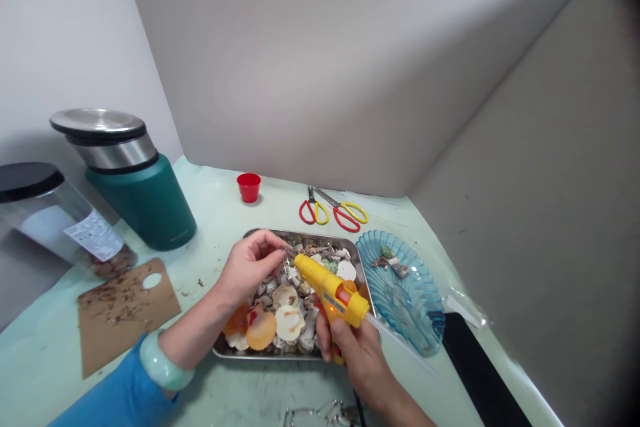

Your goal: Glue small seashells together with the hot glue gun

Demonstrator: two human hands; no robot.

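Observation:
My right hand (350,347) is wrapped round the handle of a yellow glue gun (333,288), whose nozzle points up and left. A clear glue stick trails from its rear end. At the nozzle tip, my left hand (255,263) pinches something small and dark, too small to name. Both hands are above a metal tray (265,357) filled with shells, among them an orange scallop shell (261,330) and a pale scallop shell (289,322).
Right of the tray lies a blue shell-shaped dish (417,280) holding small pieces. Behind are two scissors (345,210) and a red cup (249,187). At left stand a green bottle (145,197), a clear jar (60,220) and a brown board (120,313). A black object (480,373) lies right.

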